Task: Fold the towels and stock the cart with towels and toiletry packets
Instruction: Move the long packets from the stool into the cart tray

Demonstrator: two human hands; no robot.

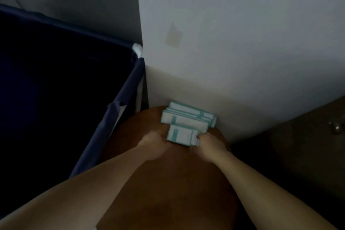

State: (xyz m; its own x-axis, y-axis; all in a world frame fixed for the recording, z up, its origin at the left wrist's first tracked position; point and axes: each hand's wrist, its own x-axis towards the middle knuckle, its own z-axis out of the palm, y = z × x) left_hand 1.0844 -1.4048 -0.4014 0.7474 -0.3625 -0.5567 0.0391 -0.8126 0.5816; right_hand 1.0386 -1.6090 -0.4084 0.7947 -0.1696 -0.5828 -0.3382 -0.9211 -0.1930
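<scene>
Several white toiletry packets with teal stripes lie stacked on a round brown table (168, 183) against the wall. The near stack of packets (182, 135) sits between my two hands. My left hand (154, 141) grips its left end with curled fingers. At the right end my right hand (209, 142) pinches the stack. A second, larger pile of packets (188, 116) lies just behind, touching the wall. The scene is dim and slightly blurred.
A dark blue fabric cart bin (119, 99) stands to the left of the table, its inside in deep shadow. A white wall (233, 43) rises right behind the packets. A dark cabinet with a small knob (335, 128) is at the right.
</scene>
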